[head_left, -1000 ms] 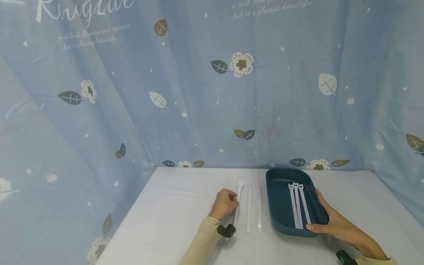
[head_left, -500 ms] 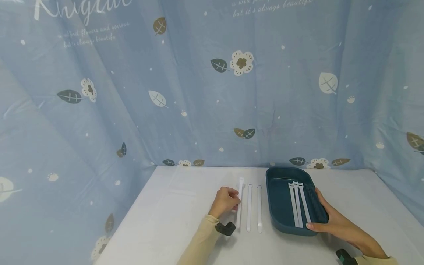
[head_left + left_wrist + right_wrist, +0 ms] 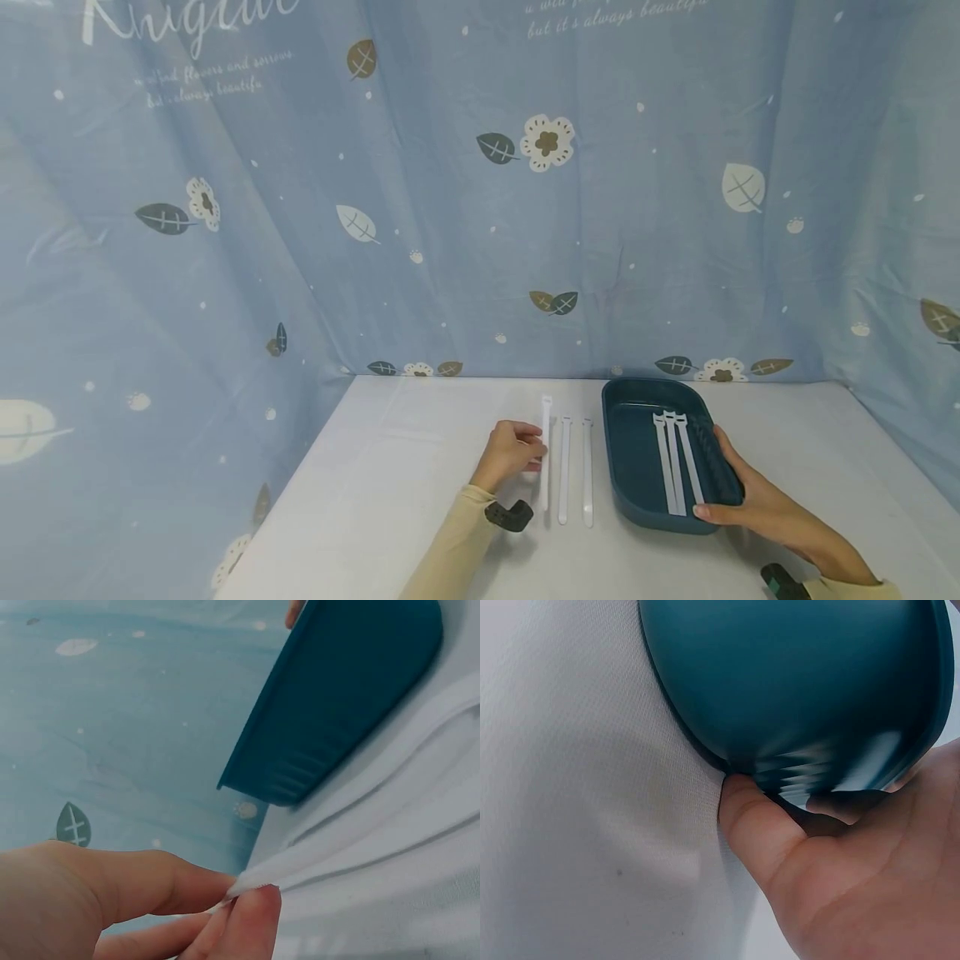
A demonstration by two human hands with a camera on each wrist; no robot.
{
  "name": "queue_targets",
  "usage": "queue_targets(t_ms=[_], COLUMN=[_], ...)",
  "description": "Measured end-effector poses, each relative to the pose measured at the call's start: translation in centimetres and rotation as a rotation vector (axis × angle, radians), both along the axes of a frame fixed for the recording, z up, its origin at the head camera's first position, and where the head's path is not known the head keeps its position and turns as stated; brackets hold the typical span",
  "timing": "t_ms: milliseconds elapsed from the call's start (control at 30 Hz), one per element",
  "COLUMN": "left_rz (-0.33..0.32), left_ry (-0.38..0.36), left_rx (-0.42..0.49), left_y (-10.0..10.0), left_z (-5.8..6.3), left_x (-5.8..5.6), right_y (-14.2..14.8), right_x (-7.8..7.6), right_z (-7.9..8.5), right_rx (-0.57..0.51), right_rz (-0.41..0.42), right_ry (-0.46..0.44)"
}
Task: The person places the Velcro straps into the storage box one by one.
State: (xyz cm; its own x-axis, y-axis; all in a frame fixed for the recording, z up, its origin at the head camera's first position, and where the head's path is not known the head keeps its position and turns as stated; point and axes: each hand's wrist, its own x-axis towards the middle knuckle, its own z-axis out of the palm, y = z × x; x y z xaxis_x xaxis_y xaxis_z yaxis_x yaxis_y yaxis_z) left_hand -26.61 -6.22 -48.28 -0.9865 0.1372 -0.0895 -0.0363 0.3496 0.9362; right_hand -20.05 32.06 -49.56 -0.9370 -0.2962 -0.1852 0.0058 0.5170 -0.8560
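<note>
Between thumb and fingers, my left hand (image 3: 512,454) pinches a white cable tie (image 3: 546,421), which looks like soft hook-and-loop strap. It stands lengthwise, its slotted head at the far end. Just right of it, two similar cable ties (image 3: 565,471) lie parallel on the table. A dark teal tray (image 3: 630,467) stands further right, with three white cable ties (image 3: 675,467) side by side inside. My right hand (image 3: 772,504) grips the tray's right side, thumb over the near right corner. In the right wrist view the thumb (image 3: 761,825) touches the tray's outside; some fingers are hidden.
The white-covered table (image 3: 360,500) runs back to a blue printed curtain (image 3: 450,208), which also hangs at both sides. Black wrist devices sit on the left (image 3: 510,516) and right wrists.
My left hand draws the pinched cable tie slightly away from me and to the right, turning it straighter and raising it a little. My right hand and the tray stay put.
</note>
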Motion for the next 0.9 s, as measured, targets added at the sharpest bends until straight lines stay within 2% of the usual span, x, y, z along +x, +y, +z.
queue_targets(t_ms=[567,900], left_rz=[-0.003,-0.003], left_ry=[-0.010,-0.002], left_rx=[0.177,0.212], left_y=[0.2,0.7], left_z=[1.0,1.5], left_x=[0.3,0.8], right_y=[0.0,-0.1], right_x=[0.0,0.1], right_z=[0.1,0.1], right_rx=[-0.019,-0.025], right_rz=[0.012,0.012], right_ry=[-0.016,-0.026])
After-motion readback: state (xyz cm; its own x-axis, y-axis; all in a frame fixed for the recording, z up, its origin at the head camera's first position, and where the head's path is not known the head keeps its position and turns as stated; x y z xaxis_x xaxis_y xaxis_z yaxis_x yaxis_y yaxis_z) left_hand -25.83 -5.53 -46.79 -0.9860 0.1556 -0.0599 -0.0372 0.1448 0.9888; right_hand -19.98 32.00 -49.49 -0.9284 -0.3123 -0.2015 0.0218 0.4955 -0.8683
